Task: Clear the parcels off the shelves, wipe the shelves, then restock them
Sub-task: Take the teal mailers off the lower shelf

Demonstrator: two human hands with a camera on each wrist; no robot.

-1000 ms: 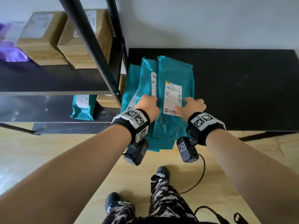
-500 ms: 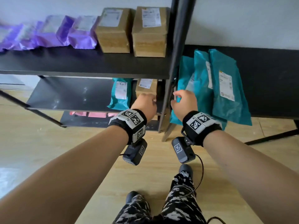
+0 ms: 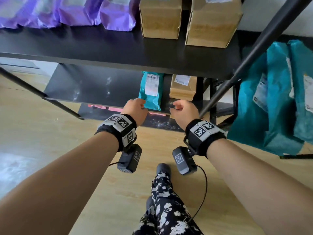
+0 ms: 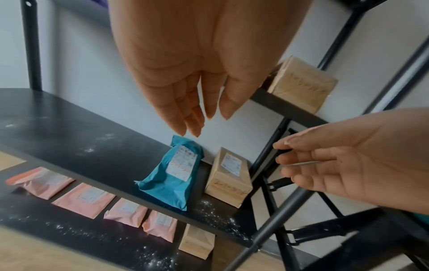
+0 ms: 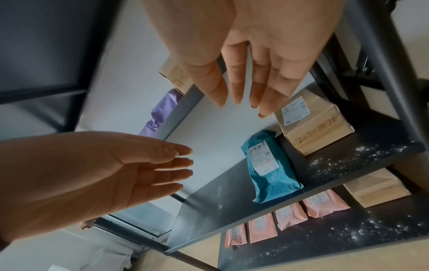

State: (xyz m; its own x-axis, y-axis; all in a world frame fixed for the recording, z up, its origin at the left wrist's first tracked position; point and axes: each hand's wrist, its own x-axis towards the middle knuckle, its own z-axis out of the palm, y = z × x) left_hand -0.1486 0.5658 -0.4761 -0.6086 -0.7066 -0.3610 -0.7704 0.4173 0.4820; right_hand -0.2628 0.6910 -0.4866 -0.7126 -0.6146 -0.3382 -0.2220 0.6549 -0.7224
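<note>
Both hands, left and right, hovered empty with fingers loose at the middle shelf's front edge, frame centre, flanking the teal parcel; bare shelf lay leftward.

Sitting on the shelves are four purple bags, four pink mailers, four cardboard boxes and one teal parcel.

Soft, even daylight; motion blur throughout, strong wide-angle bending at wrist-view edges, close palms unfocused.
</note>
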